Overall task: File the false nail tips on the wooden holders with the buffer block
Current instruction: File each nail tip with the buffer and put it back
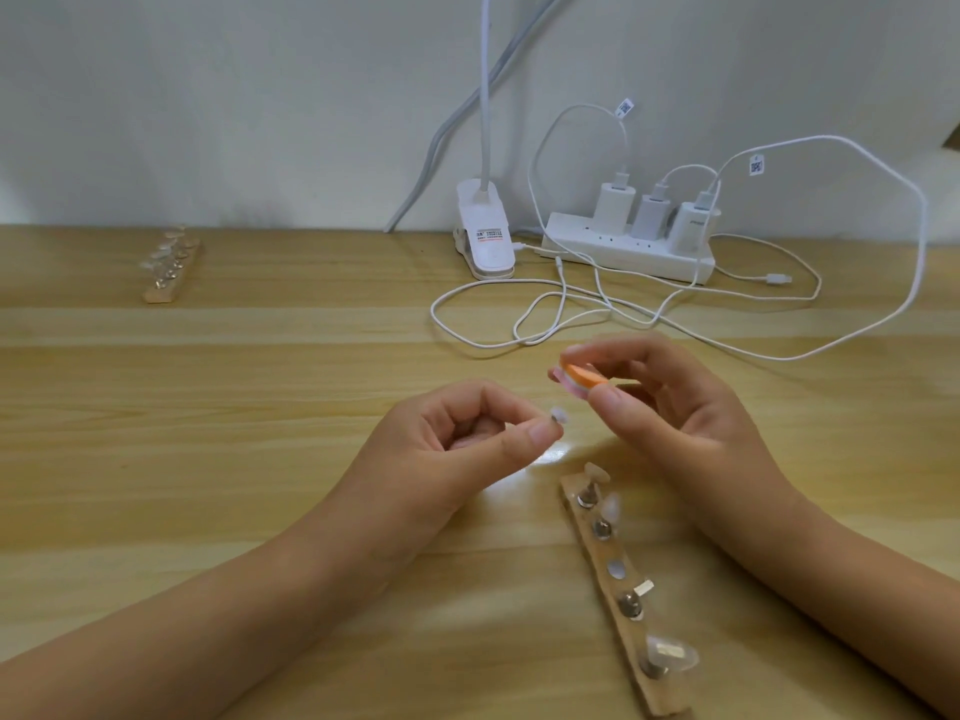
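My left hand [457, 444] pinches a small metal stand with a clear false nail tip [714, 415] on top, held above the table. Just right of it, my right hand [670, 402] grips an orange, white and pink buffer block [582, 379]; block and tip are a short gap apart. A wooden holder [618, 610] lies under my right forearm, with several metal stands carrying clear nail tips and one bare round slot [616, 569] in its middle. A second wooden holder [167, 267] with several tips lies far left at the back.
A white clip lamp [485, 241] and a white power strip [628, 246] with three chargers stand at the back by the wall. White cables [571, 309] loop over the wooden table [208, 407] just beyond my hands.
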A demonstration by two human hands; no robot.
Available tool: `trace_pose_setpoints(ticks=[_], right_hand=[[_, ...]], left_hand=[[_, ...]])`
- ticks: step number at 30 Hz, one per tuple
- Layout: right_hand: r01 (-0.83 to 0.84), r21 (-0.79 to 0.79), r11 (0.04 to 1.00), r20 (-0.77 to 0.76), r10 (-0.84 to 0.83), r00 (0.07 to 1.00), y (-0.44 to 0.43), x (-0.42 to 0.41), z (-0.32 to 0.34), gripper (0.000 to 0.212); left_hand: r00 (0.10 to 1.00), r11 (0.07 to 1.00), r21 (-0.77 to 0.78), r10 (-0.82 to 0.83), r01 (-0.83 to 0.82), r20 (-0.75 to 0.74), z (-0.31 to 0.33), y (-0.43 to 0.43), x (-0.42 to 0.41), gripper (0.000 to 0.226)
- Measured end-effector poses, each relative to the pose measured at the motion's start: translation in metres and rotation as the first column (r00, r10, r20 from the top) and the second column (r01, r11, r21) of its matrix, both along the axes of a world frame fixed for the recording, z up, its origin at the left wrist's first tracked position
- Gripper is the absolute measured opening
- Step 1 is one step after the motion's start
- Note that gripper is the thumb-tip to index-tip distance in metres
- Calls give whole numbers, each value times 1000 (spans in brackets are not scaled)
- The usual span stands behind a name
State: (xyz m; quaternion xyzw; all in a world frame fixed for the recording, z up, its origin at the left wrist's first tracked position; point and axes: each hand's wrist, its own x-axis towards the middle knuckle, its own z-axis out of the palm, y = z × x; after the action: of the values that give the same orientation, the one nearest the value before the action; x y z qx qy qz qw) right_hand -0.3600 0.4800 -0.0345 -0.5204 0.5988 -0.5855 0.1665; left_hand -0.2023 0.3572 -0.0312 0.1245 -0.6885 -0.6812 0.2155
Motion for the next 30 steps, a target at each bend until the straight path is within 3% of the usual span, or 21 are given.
trace_pose_setpoints(ticks=[3, 6, 16, 21, 30], right_hand=[[-5, -49, 999, 54, 7, 998, 2, -1, 3, 33], [-35, -43, 998, 35, 36, 999, 5, -2, 5, 32], [-91, -11, 996, -221, 87, 972, 5, 2, 3, 34], [-69, -99, 993, -400, 24, 916, 7, 3, 2, 39], [-114, -99, 988, -377, 69, 924, 6, 1, 1, 41]], left_hand=[[1000, 1000, 0, 12, -12, 23, -2, -1, 0, 24], [1000, 1000, 20, -4, 4, 23, 0, 0, -2, 14], [999, 999, -5, -42, 42, 11, 0, -2, -2, 8], [997, 997, 1, -75, 75, -11, -1, -4, -1, 15], [994, 994, -7, -109, 109, -12, 1, -2, -1, 10]])
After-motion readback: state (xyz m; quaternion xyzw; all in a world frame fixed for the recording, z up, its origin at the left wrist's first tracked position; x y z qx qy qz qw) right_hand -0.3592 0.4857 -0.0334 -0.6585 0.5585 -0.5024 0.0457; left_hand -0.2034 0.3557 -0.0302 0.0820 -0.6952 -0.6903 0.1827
